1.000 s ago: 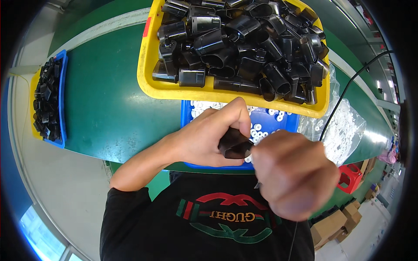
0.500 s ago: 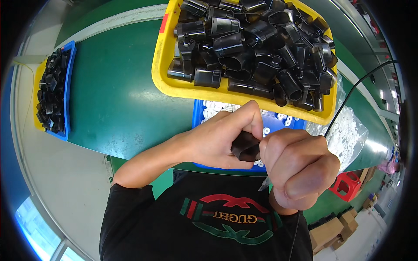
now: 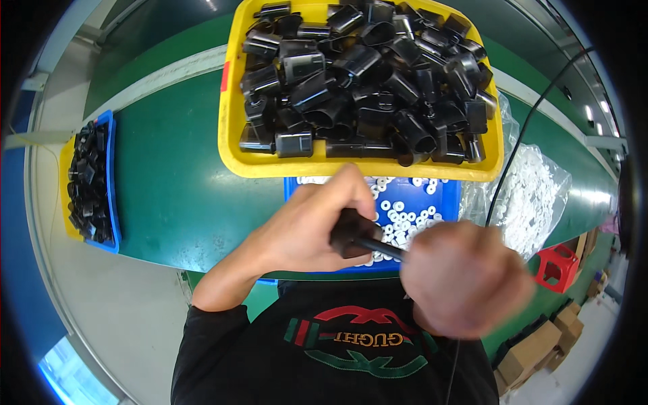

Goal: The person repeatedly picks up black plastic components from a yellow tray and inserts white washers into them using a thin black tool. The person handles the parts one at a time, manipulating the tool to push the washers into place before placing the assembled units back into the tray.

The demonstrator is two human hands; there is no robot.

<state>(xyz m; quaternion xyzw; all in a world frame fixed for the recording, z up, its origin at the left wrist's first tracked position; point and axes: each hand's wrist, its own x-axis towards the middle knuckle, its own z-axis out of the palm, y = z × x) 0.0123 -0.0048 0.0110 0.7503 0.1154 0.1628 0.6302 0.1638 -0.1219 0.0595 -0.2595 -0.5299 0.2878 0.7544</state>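
Note:
In front of my chest, my left hand [image 3: 307, 223] is closed around a black hollow plastic part [image 3: 347, 233], thumb and fingers wrapped over it. A thin dark rod-shaped tool [image 3: 382, 249] runs from the part's opening to my right hand [image 3: 466, 277]. That hand is a fist, smeared by motion, and it hides the tool's other end. Beyond both hands stands a yellow tray [image 3: 361, 167] heaped with similar black parts [image 3: 314, 91]. Partly beneath it, a blue tray [image 3: 451, 199] holds many small white rings [image 3: 403, 226].
To the right, a clear plastic bag [image 3: 533, 196] of white pieces lies on the green table [image 3: 182, 169]. A black cable [image 3: 524, 125] hangs across it. At the far left sits a blue-rimmed tray [image 3: 112, 182] of black parts. A red stool [image 3: 559, 268] and cardboard boxes [image 3: 530, 347] stand right.
My right hand has pulled away from the left, so the dark rod now shows between them. The left hand still grips the black part. The whole view has shifted a little.

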